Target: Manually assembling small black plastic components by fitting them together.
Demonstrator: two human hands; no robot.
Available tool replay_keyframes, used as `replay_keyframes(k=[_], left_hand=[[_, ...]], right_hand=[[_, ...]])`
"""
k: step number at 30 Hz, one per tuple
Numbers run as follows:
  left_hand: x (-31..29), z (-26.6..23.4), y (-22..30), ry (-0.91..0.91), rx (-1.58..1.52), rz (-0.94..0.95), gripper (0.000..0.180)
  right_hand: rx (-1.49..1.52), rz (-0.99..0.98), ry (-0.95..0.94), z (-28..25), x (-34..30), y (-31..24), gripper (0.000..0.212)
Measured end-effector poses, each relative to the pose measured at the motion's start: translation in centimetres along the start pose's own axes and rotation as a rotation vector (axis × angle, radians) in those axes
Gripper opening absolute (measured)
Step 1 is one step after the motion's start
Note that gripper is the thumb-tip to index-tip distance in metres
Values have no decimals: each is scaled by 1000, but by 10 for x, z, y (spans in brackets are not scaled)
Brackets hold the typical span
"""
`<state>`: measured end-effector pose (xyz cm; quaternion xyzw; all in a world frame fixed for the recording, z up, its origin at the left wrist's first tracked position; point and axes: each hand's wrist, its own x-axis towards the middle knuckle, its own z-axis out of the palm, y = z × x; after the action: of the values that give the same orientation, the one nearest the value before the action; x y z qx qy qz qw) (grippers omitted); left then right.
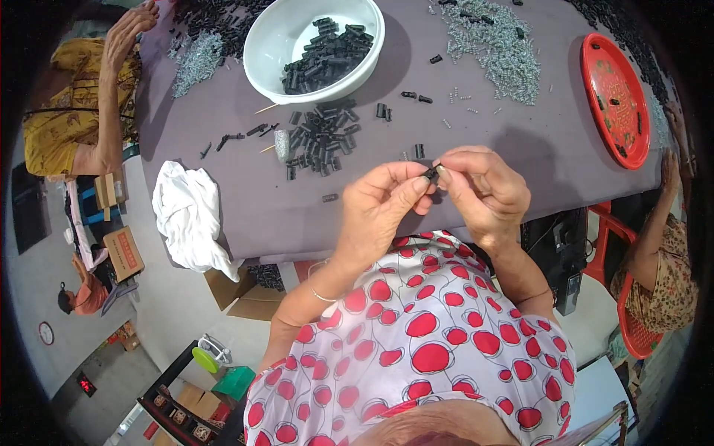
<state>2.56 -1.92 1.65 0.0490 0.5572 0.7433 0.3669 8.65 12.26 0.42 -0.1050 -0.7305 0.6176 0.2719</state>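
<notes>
My left hand (383, 212) and my right hand (483, 189) meet over the table's near edge. Between their fingertips they pinch a small black plastic part (431, 173), mostly covered by the fingers. Just beyond them a black cylindrical piece (419, 151) stands beside a small metal spring (405, 156). To the left of my hands lies a loose heap of black plastic pieces (320, 141). A single black piece (329, 198) rests on the cloth near my left hand.
A white bowl (256, 56) of black pieces stands at the far side. Metal springs (498, 56) are heaped at the far right, near a red tray (591, 82). A white cloth (186, 215) drapes over the left edge. Other people sit left and right.
</notes>
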Motion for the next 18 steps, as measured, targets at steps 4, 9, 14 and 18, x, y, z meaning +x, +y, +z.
replay_keyframes(k=[4,9,14,18], left_hand=[[-1,2,-2,17,42,35,19],[-2,5,-10,58,79,68,19],[-2,3,-19,96,137,91,18],[-1,0,-22,98,143,77,17]], right_hand=[[-22,8,15,2,-2,1,17],[-60,44,35,4,-5,3,14],[-46,39,24,7,-7,11,14],[-49,39,-113,2,-10,20,13]])
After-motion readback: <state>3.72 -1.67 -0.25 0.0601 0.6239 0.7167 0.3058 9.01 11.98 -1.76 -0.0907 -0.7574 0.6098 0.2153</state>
